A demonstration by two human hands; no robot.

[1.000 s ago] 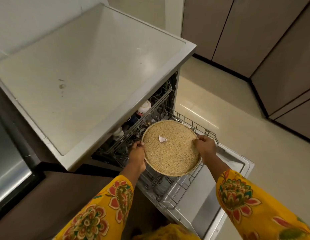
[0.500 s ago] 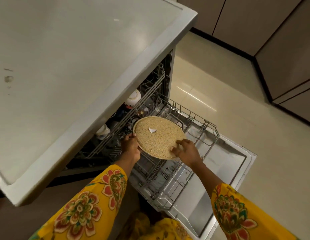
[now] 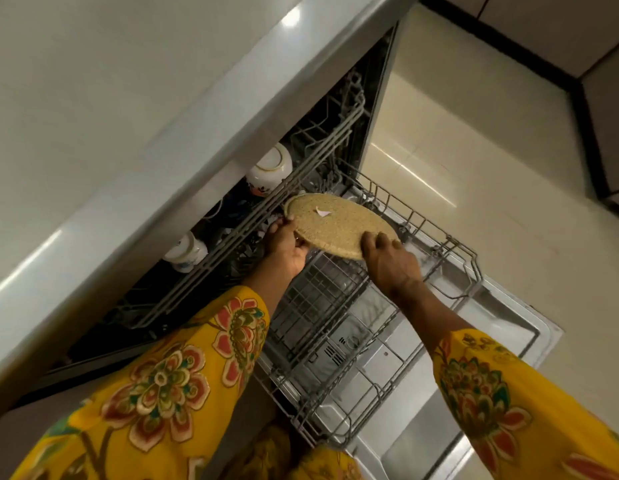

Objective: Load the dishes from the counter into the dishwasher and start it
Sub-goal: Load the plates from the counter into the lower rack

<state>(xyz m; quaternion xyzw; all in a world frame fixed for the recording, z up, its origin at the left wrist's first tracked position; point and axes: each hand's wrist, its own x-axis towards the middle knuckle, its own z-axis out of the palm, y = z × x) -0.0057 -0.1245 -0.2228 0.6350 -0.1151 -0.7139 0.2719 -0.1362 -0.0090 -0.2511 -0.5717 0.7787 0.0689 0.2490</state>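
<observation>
A round tan speckled plate (image 3: 339, 225) with a small white scrap on it is tilted over the far end of the pulled-out lower rack (image 3: 380, 344) of the open dishwasher. My left hand (image 3: 288, 247) grips its near-left rim from below. My right hand (image 3: 387, 259) holds its near-right rim with fingers on top. White cups (image 3: 270, 168) sit upside down in the upper rack (image 3: 252, 230), partly hidden under the counter.
The white counter top (image 3: 134, 109) overhangs the dishwasher on the left. The dishwasher door (image 3: 474, 386) lies open flat below the rack. Beige floor tiles (image 3: 474, 168) stretch right to brown cabinets (image 3: 557, 32) with a dark plinth.
The plate has moved down and farther in, toward the back of the lower rack, and tilted more. My right hand has shifted along its rim. The camera has leaned lower and closer.
</observation>
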